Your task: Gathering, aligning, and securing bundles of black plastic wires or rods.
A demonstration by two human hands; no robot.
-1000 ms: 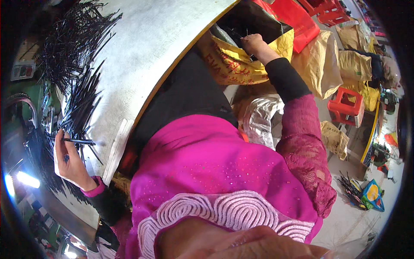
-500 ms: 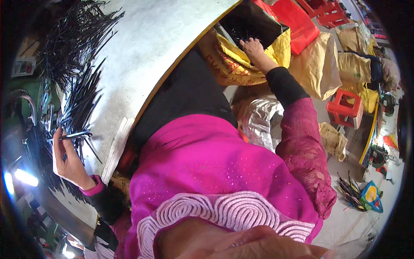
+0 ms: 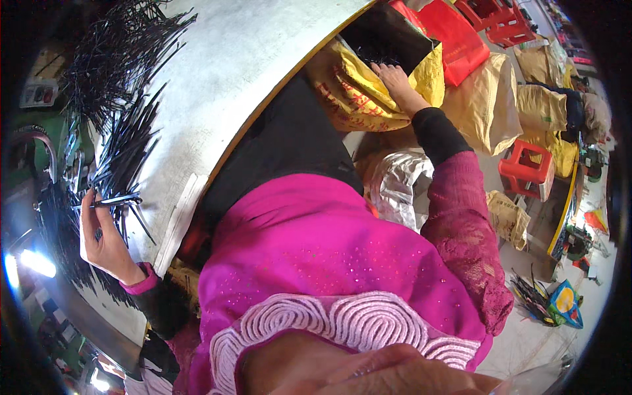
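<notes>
On the left, my left hand pinches a few thin black strips between thumb and fingertips. Just beyond it, a dense pile of similar black strips lies along the left part of the white tabletop. My right hand reaches out over the mouth of a yellow sack, fingers extended and partly spread, with nothing visible in them. The sack's dark inside holds thin dark pieces, too shadowed to make out well.
Right of the sack stand a red bag and a tan woven sack. Red plastic stools are farther right. A crumpled white bag lies below the yellow sack. A curved metal machine part is at far left.
My right hand has drawn back slightly from the sack's dark inside toward its near rim. My left hand keeps its pinch on the strips, almost in place.
</notes>
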